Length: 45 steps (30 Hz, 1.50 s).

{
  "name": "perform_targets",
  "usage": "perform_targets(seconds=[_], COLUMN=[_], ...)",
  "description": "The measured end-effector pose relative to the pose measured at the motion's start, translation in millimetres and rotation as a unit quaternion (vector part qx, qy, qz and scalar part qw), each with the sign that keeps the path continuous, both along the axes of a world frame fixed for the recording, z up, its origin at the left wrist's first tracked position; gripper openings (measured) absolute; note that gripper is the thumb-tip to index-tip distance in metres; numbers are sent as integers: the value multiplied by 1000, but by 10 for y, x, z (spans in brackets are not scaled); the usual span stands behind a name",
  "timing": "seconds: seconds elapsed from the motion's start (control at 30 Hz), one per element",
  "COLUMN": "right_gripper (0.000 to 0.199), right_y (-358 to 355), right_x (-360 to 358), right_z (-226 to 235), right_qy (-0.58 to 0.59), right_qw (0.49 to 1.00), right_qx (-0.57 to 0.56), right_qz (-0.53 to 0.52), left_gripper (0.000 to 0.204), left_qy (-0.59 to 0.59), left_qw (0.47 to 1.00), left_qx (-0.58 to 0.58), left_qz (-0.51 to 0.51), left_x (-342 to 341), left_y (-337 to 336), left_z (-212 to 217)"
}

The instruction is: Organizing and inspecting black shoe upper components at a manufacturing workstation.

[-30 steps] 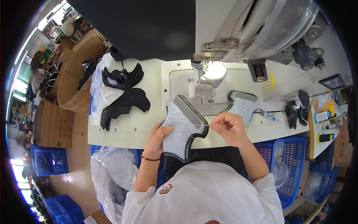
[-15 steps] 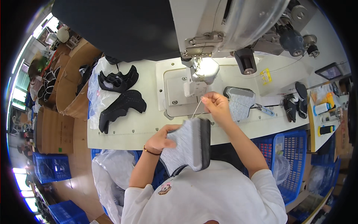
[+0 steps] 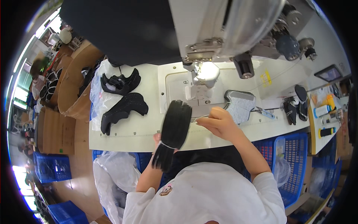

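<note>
the left hand (image 3: 157, 138), mostly hidden behind a dark stack of cut pieces (image 3: 176, 125), grips it, turned edge-on, at the near edge of the white table (image 3: 123, 140). a pale string (image 3: 167, 144) wraps around the stack toward its lower end; the right hand (image 3: 220, 123) pinches a strand between thumb and fingers, just right of the stack. beyond that hand, a grey bundle (image 3: 240, 107) lies near blue-handled snips (image 3: 265, 112).
</note>
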State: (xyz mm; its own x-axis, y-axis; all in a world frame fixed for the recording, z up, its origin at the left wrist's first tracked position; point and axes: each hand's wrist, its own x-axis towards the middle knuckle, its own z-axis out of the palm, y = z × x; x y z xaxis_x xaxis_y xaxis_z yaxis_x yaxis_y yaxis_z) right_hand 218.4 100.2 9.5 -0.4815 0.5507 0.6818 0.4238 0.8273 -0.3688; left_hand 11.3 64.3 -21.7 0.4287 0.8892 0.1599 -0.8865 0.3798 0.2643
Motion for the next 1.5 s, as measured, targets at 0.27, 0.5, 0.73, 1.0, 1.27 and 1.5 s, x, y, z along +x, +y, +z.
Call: perform_targets(seconds=[0.27,0.5,0.73,1.0,1.27,1.5], right_gripper=[12,10,11,5,14,26], right_y=[-215,-387,-108,-474,-686,-646], right_x=[-107,-11,50,521,1786,617], right_z=[113,201,-203,124,-80,322], right_qy=[32,310,509,269,1,118], right_qw=[984,850,671,928,830,952], right_qx=[-162,-351,-539,-182,-78,-193], right_qz=[67,242,26,-180,-552,-208], left_gripper=[69,63,64,76,70,55], left_qy=[32,360,460,271,246,130], left_qw=[989,929,871,958,958,981], left_qx=[-134,-72,140,-98,-139,-142], left_qz=[-51,42,-98,-3,55,-12], left_x=[-238,-293,-219,-333,-340,-196], left_y=[-60,-64,50,-38,-146,-198], left_z=[-297,-164,-29,-260,-456,-390])
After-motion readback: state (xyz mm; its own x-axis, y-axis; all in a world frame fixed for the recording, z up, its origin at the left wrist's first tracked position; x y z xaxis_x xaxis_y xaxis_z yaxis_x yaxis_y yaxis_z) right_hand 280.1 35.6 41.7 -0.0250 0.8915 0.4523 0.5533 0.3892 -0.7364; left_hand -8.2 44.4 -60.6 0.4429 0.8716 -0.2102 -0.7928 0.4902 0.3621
